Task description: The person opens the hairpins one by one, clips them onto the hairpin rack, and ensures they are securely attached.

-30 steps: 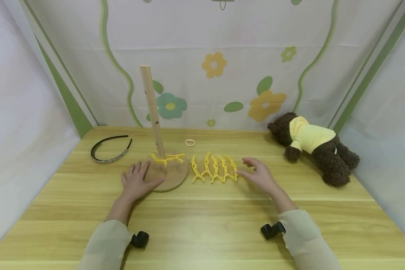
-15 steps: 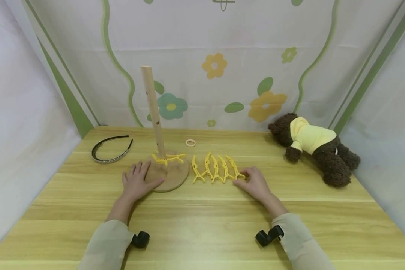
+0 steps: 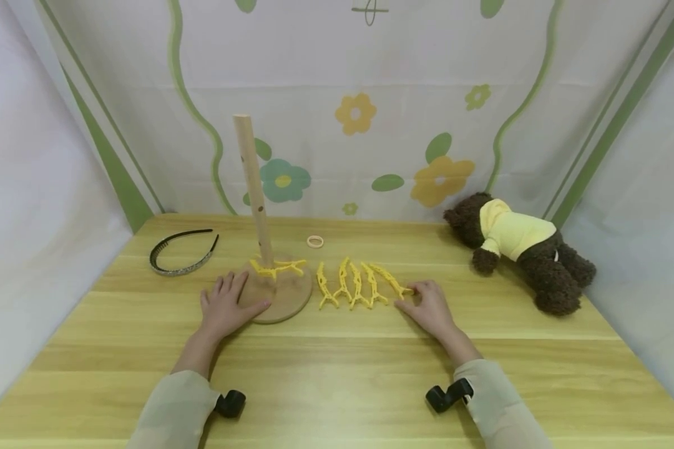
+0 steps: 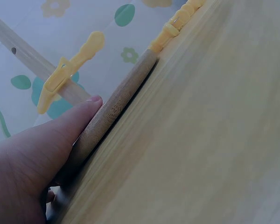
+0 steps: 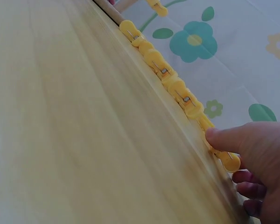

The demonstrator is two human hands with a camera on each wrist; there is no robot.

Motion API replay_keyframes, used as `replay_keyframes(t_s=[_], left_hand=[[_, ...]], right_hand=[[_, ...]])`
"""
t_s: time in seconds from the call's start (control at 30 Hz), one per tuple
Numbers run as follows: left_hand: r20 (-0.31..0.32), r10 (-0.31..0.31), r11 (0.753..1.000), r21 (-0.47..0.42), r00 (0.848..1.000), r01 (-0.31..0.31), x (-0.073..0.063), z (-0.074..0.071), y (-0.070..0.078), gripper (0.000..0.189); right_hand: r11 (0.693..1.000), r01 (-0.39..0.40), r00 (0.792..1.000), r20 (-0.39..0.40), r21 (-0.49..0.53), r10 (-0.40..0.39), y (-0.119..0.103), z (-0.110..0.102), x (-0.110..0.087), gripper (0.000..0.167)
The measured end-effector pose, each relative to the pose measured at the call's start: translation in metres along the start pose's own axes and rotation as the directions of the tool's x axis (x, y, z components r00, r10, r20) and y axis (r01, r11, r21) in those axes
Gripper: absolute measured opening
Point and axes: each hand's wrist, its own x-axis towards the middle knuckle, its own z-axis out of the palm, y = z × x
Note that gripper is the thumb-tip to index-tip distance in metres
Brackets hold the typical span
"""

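Note:
Lying along the left of the round wooden base (image 3: pixel 281 308), my left hand (image 3: pixel 227 308) has its fingers spread and its thumb resting on the base. A wooden pole (image 3: pixel 253 187) rises from that base, with yellow hair clips (image 3: pixel 283 269) around its foot. My right hand (image 3: pixel 431 310) pinches the forked end of a yellow hair clip (image 3: pixel 385 277), the rightmost in a row on the table. In the right wrist view, thumb and fingers close on that clip (image 5: pixel 231 162). Several more yellow hair clips (image 3: pixel 356 285) lie side by side between it and the base.
A dark, sparkly headband (image 3: pixel 182 270) lies at the back left. Behind the clips is a small pale ring (image 3: pixel 315 246). A brown teddy bear in a yellow top (image 3: pixel 519 232) lies at the back right. A flowered curtain (image 3: pixel 371 56) hangs behind the table (image 3: pixel 337 386).
My right hand came in from the right, took the end clip between thumb and fingers, and turned it to a flatter slant, its forked end shifting right. My left hand stays on the base.

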Motion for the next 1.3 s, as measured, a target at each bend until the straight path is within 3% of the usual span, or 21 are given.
replay_keyframes(t_s=[0.47,0.73,0.9,1.07,1.3], left_hand=[[0.0,0.003,1.0,0.0,1.0,-0.003,-0.003,-0.002,0.003,0.092],[-0.002,0.0,1.0,-0.008,1.0,-0.001,-0.004,-0.002,0.003,0.093],[-0.002,0.001,1.0,-0.014,1.0,-0.001,-0.004,-0.002,0.004,0.092],[-0.005,-0.003,1.0,-0.011,1.0,0.003,-0.004,-0.004,0.005,0.092],[-0.006,-0.007,1.0,-0.007,1.0,0.007,-0.004,-0.003,0.005,0.092]], right_hand=[[0.991,-0.019,0.998,0.067,0.132,0.01,0.001,-0.023,0.01,0.035],[0.988,0.132,0.988,0.068,0.076,-0.137,-0.008,-0.037,0.025,0.034],[0.984,0.176,0.983,0.043,0.036,-0.178,-0.018,-0.042,0.032,0.033],[0.977,0.204,0.978,0.034,0.069,-0.206,-0.032,-0.041,0.039,0.028],[0.948,0.299,0.952,0.028,0.109,-0.304,-0.059,-0.032,0.05,0.019]])
